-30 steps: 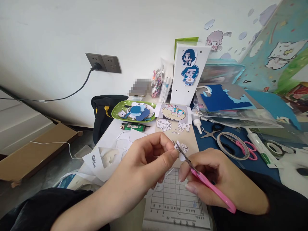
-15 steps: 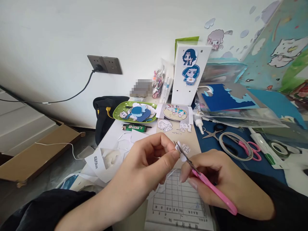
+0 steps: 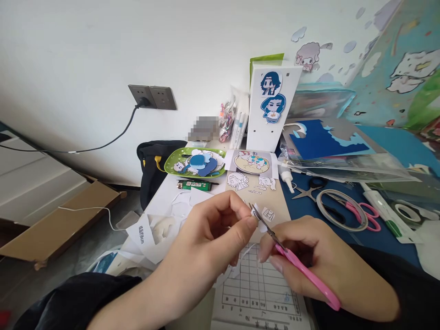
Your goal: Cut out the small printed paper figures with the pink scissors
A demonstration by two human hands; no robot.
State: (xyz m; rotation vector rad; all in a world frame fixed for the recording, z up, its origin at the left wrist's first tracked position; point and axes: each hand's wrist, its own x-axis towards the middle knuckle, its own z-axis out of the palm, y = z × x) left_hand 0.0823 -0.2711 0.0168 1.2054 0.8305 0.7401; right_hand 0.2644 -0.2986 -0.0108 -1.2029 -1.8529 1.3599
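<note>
My left hand [image 3: 209,238] pinches a tiny white paper piece [image 3: 256,213] between thumb and forefinger. My right hand [image 3: 309,261] grips small pink-handled scissors [image 3: 295,266], whose thin blades reach up and meet the paper piece at its edge. Both hands hover above a printed grid sheet [image 3: 257,288] at the near edge of the table. A small cut-out figure [image 3: 268,213] lies on the brown board just beyond the blades.
A green tray [image 3: 172,166] of blue and white cut-outs, a lighter [image 3: 193,184], a glue bottle [image 3: 285,177], a tape ring [image 3: 340,213] and larger pink scissors [image 3: 364,213] lie further back. Paper scraps [image 3: 151,229] hang over the table's left edge. A white box [image 3: 271,105] with stickers stands at the wall.
The view has drifted slightly; both hands stay together, and the scissors keep working at the paper piece with almost no shift.
</note>
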